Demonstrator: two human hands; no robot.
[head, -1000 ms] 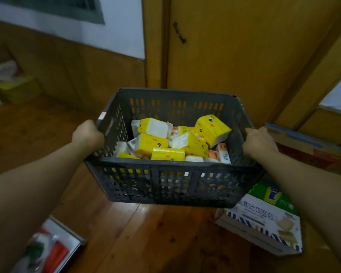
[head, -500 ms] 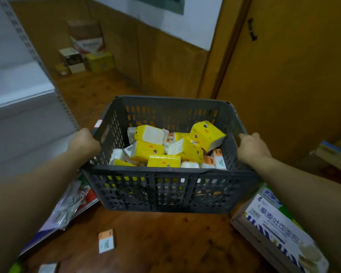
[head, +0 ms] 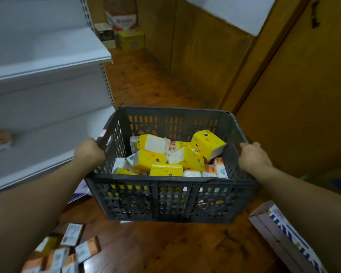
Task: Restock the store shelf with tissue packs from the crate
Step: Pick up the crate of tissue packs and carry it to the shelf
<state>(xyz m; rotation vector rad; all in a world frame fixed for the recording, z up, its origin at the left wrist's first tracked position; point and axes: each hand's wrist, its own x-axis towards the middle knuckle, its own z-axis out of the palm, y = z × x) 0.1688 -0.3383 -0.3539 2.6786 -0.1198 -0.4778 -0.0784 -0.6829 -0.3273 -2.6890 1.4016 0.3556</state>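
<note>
Small cartons [head: 71, 234] on wooden floor [head: 165, 253], stacked boxes [head: 124, 22] in far corner

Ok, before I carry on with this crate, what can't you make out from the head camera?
All head view.
1. Tissue packs: lower ones buried under the top layer and behind the crate wall; no count.
2. Fingers of the left hand and right hand: mostly hidden, curled over the crate sides.
3. Orange item on the shelf, far left: blurred.
4. Carton, lower right: cut by the frame edge and the right forearm.
</note>
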